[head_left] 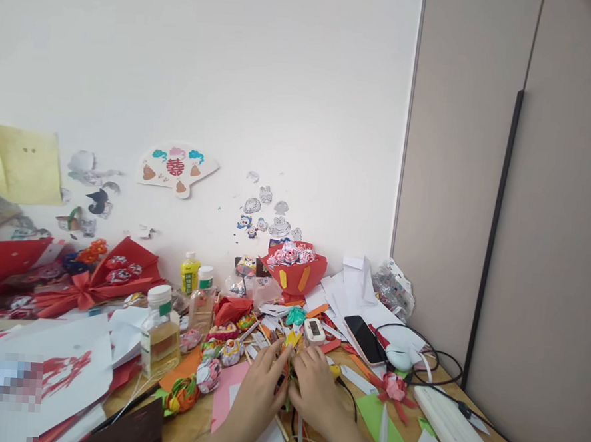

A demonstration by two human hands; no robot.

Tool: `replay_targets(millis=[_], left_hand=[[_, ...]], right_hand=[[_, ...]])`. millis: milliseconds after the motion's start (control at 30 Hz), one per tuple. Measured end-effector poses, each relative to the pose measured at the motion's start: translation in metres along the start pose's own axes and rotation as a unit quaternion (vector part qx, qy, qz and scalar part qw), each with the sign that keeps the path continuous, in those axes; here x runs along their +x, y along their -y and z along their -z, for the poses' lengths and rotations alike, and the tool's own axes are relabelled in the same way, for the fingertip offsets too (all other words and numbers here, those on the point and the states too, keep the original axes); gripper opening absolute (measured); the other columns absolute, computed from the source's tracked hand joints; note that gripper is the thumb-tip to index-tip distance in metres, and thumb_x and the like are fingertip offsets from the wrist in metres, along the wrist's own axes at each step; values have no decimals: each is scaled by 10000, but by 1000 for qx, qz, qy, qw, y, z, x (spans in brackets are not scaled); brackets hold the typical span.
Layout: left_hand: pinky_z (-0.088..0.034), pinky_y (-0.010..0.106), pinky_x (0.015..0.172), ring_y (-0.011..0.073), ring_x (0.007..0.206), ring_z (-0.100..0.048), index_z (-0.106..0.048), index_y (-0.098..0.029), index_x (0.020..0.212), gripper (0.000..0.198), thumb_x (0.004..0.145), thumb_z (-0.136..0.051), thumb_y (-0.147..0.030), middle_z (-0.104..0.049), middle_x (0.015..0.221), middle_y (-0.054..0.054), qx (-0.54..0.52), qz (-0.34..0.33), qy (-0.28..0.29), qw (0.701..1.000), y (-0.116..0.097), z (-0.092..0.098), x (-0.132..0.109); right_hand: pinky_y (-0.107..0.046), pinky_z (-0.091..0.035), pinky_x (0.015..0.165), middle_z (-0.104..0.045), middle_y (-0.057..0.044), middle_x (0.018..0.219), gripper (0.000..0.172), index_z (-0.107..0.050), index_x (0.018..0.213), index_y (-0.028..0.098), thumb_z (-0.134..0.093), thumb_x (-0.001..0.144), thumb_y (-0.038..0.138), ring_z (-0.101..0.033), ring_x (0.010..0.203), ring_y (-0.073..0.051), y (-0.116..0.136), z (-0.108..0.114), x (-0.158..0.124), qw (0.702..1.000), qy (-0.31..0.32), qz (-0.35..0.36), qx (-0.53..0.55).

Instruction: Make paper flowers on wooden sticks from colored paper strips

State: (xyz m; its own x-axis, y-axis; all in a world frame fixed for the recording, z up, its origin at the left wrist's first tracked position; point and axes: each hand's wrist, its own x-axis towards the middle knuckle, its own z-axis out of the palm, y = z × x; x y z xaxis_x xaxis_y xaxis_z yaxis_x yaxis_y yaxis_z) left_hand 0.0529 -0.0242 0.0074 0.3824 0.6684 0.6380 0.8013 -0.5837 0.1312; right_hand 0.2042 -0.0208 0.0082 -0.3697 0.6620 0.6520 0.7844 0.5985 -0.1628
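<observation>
Fingers (pixel 281 358) bent in close around a yellow paper piece

Both hands work low over the crowded table (pixel 189 434), side by side with only a narrow gap between them. The yellow paper piece (pixel 293 339) shows just beyond the fingertips, at the top of that gap. The left hand (pixel 260 387) points its fingers forward and inward, a fingertip at the paper's lower edge. The right hand (pixel 315 387) has its fingers curled, knuckles up, close beside it. Whether either hand pinches the paper I cannot tell, since the undersides are hidden. A white digital timer (pixel 313 330) lies just beyond the right hand, a teal paper flower (pixel 296 316) beyond the yellow piece, and pink paper (pixel 225 387) left of the left wrist.
</observation>
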Motion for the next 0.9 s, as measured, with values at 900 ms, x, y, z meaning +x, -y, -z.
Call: replay_targets(millis=[900], left_hand=[[-316,426,958,217,999,-515,-540,-160,1058,287,828,-400,-60,-617,1028,74,105,-71,19,992,7,-10,-3]], right_hand=[[-263,-370,614,-632,-21,792,162,-564,780,185,-448,853,98,-559,716,-166,-5,-12,-4,997,60,5,-48]])
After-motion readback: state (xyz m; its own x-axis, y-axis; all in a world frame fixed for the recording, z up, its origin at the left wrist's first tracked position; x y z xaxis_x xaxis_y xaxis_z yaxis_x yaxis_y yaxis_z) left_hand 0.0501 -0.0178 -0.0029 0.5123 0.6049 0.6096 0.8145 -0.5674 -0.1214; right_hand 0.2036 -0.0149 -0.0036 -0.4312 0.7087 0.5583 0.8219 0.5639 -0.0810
